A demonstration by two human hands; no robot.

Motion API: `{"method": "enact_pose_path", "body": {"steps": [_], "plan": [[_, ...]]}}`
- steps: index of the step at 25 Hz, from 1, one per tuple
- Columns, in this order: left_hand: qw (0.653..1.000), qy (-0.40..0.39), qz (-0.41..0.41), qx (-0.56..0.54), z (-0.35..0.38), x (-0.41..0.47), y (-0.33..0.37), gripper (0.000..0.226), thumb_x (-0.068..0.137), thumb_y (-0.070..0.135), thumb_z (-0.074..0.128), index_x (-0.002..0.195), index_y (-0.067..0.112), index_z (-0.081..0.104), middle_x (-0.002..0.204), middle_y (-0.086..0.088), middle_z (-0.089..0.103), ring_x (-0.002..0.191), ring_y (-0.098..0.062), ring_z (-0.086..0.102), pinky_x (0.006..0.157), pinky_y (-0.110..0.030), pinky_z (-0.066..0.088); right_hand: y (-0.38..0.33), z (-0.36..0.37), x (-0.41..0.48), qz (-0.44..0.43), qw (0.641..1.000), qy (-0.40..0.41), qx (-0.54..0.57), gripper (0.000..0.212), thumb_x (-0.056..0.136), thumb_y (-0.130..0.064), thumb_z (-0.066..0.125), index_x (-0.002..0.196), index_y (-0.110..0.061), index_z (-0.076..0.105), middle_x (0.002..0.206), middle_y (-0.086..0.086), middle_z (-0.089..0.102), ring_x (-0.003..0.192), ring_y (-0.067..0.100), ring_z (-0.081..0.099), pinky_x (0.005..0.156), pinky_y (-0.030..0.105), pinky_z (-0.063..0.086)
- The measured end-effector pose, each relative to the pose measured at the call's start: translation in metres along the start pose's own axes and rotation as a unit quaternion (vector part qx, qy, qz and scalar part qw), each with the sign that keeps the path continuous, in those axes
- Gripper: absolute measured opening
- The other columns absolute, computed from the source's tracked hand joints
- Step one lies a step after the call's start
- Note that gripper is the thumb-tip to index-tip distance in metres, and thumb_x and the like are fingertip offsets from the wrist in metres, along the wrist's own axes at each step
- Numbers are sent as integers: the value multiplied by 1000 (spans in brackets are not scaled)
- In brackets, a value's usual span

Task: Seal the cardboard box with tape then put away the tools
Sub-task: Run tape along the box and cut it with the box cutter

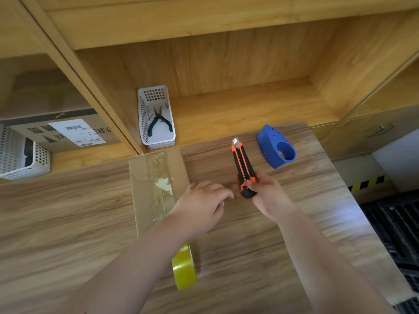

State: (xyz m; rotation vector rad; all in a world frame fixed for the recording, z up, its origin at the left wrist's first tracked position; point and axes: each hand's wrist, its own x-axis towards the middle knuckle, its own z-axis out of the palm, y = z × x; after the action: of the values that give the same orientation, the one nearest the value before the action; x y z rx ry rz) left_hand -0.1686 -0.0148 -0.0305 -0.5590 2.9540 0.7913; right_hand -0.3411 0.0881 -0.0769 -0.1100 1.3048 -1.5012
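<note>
A flat brown cardboard box (149,189) lies on the wooden table (68,211), with clear tape along its middle seam. My right hand (269,196) grips an orange and black utility knife (242,166) by its lower end, blade tip pointing away from me. My left hand (204,205) hovers over the box's right edge, fingers curled and holding nothing. A yellow tape roll (184,268) stands on edge just below my left forearm. A blue tape dispenser (275,146) rests on the table beyond the knife.
A white plastic basket (145,114) holding dark pliers (158,121) sits in the wooden shelf recess behind the table. To the left are another white basket (20,155) and a labelled cardboard box (68,130). The table's right edge drops to a black grating (399,227).
</note>
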Motion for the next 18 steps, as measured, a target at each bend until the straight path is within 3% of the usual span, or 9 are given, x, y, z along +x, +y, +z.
{"method": "enact_pose_path", "body": {"steps": [4, 7, 11, 13, 15, 18], "plan": [[999, 36, -19, -13, -7, -35, 0, 31, 89, 19, 47, 113, 28, 64, 113, 11, 66, 114, -17, 53, 100, -37, 38, 13, 11, -31, -103, 991, 24, -76, 26, 98, -1, 44, 121, -4, 55, 102, 18, 68, 69, 23, 58, 60, 34, 44], [995, 77, -43, -51, -9, -69, -1, 29, 87, 20, 47, 106, 29, 67, 106, 13, 67, 107, -16, 58, 96, -35, 42, 21, 17, -49, -122, 984, 58, -115, 20, 100, -12, 45, 111, -4, 59, 87, 17, 67, 53, 20, 48, 50, 30, 36], [976, 125, -87, -154, -5, -113, -2, 25, 89, 8, 56, 100, 25, 71, 99, 12, 70, 95, 0, 56, 82, -9, 40, 33, 25, -67, -78, 981, 118, -132, 30, 96, -36, 54, 95, -8, 65, 64, 12, 62, 42, 17, 43, 40, 24, 30], [971, 128, -99, -179, -1, -132, -2, 26, 89, 3, 58, 98, 22, 73, 97, 11, 70, 96, 2, 56, 76, -2, 37, 39, 31, -74, -52, 980, 130, -144, 36, 93, -45, 55, 87, -11, 67, 58, 10, 59, 40, 18, 40, 42, 25, 27], [956, 152, -128, -215, 8, -149, -3, 30, 87, 1, 58, 93, 25, 73, 94, 12, 70, 93, 0, 60, 74, -7, 41, 44, 37, -79, -36, 985, 100, -134, 39, 95, -44, 52, 93, -8, 66, 60, 10, 60, 43, 18, 44, 44, 27, 32], [897, 200, -243, -309, 29, -171, -8, 43, 84, -4, 57, 80, 37, 71, 84, 10, 71, 81, -3, 63, 68, -9, 45, 50, 42, -83, -30, 997, -2, -70, 27, 99, -18, 48, 116, 1, 58, 86, 14, 71, 68, 23, 65, 59, 31, 50]]}}
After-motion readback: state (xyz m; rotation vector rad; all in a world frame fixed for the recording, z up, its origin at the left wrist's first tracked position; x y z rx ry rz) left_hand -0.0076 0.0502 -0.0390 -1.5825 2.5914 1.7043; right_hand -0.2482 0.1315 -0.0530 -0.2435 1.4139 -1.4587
